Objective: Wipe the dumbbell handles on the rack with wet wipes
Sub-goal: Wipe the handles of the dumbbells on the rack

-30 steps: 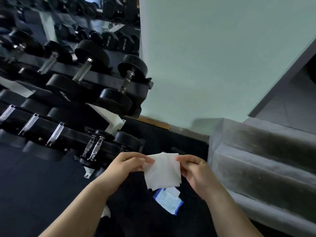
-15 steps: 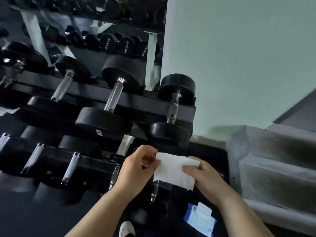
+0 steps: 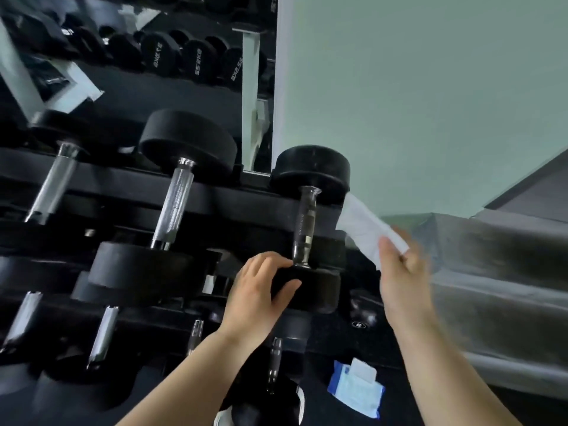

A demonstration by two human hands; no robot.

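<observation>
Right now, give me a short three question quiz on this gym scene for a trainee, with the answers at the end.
1. True or false: the wet wipe is already wrapped around the dumbbell handle.
2. Which hand grips the near end of the rightmost dumbbell on the rack? A left hand, B right hand, C neither.
3. Fill in: the blue wipe packet lies on the ____.

Key:
1. False; it is held beside the handle, to the right.
2. A.
3. Floor.
</observation>
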